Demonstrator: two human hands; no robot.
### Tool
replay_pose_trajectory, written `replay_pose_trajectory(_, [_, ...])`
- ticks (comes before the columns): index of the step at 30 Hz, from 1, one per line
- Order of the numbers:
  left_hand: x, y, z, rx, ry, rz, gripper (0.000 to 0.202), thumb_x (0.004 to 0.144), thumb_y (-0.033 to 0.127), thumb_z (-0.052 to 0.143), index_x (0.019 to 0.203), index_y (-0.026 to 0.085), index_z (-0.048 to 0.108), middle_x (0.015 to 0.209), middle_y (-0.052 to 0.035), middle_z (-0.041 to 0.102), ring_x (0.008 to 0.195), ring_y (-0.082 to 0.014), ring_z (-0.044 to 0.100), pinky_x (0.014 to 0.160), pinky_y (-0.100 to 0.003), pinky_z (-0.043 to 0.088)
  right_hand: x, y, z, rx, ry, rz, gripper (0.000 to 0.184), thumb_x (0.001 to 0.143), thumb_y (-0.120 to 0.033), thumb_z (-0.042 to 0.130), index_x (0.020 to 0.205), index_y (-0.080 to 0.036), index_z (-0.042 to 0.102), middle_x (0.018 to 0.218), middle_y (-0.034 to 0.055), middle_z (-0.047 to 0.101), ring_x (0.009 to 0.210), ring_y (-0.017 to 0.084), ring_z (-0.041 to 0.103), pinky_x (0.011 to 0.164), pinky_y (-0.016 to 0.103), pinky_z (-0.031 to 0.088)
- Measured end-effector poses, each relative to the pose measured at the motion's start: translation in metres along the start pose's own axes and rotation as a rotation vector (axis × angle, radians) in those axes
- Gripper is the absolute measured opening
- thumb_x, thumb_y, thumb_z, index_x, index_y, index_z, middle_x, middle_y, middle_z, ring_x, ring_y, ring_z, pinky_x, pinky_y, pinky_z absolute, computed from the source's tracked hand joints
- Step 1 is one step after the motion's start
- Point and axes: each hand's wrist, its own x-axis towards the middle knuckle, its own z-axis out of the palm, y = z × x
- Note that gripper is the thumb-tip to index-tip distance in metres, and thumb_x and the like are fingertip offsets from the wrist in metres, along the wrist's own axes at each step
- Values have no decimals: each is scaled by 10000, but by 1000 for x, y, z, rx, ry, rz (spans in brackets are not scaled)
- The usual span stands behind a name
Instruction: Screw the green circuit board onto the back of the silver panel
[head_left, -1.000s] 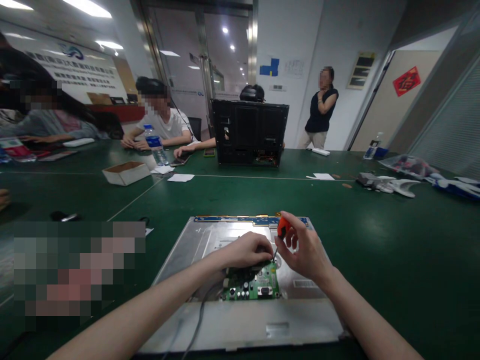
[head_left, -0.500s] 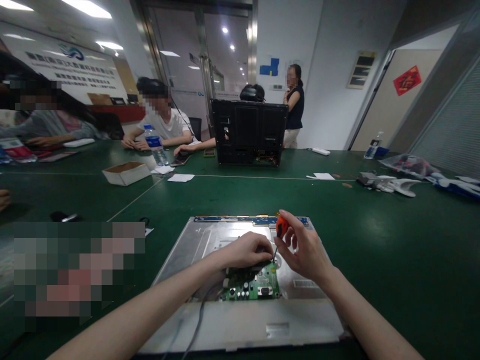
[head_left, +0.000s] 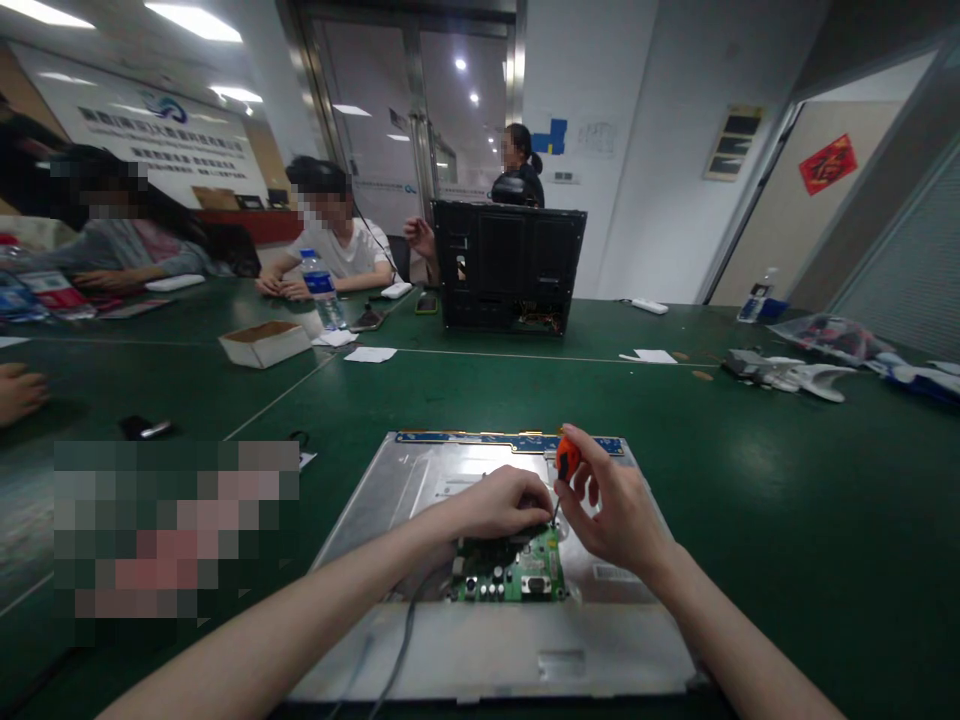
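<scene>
Across the table [head_left: 750, 450], a standing person [head_left: 529, 170] has moved left. The right hand [head_left: 619, 505] pinches an orange screwdriver [head_left: 568, 457] near-upright, seemingly to seat its tip by the corner of the circuit board [head_left: 511, 582] on the metal display panel [head_left: 637, 635]; the left hand [head_left: 514, 502] curls alongside, perhaps steadying, its grip hidden.

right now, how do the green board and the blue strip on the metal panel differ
The green board is compact; the blue strip is long and narrow. The green board sits nearer the person, partly hidden by the left hand; the blue strip runs along the far edge, partly hidden by the right hand. Both are on the metal panel.
</scene>
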Motion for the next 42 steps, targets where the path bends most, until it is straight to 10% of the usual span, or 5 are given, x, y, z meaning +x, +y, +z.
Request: replay_pose_trajectory(42, [0, 0, 1, -12, -9, 11, 126, 869, 129, 632, 935, 131, 739, 856, -31, 729, 779, -176, 645, 737, -234, 463, -1, 4, 2, 6, 40, -1, 571, 924, -193, 547, 1440, -230, 305, 712, -54, 578, 457, 83, 517, 423, 177, 414])
